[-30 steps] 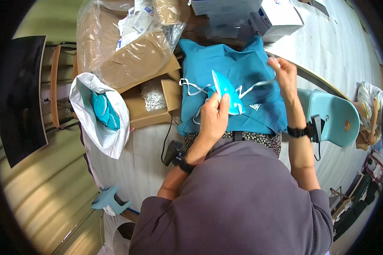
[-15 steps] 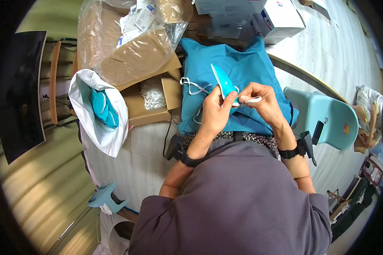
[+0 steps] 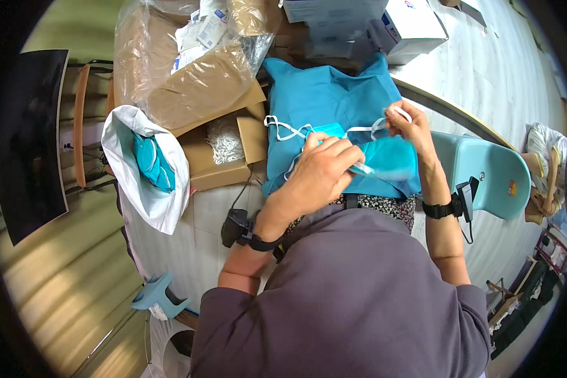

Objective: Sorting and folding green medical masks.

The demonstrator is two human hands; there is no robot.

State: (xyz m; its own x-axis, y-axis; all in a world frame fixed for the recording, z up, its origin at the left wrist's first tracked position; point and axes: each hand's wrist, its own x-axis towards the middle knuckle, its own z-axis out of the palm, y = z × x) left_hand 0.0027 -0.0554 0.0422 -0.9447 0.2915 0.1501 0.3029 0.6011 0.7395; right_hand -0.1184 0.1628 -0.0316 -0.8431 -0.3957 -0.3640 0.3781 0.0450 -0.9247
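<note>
A teal cloth (image 3: 315, 82) covers my lap. Above it my left hand (image 3: 327, 165) is closed, its fingers at the edge of a teal face mask (image 3: 389, 156) that is smeared by motion. My right hand (image 3: 411, 128), up and to the right, pinches a white ear loop (image 3: 377, 127) whose band runs left toward the mask. Part of another teal mask (image 3: 326, 130) shows on the cloth beyond my left hand, with white loops (image 3: 282, 129) lying to its left. My left fingertips are partly hidden.
To the left, a white sack (image 3: 177, 205) holds teal masks (image 3: 154, 162). Beside it, a cardboard box (image 3: 255, 135) contains white elastic loops (image 3: 225, 142). Behind stands a plastic-lined carton (image 3: 198, 85) with white packets (image 3: 205, 31). A white box (image 3: 419, 31) is far right; a light teal stool (image 3: 494, 170) stands right.
My hands have moved apart, the right one up and rightward with the loop. My left hand has turned palm down, and the mask has swung from upright to low on the right.
</note>
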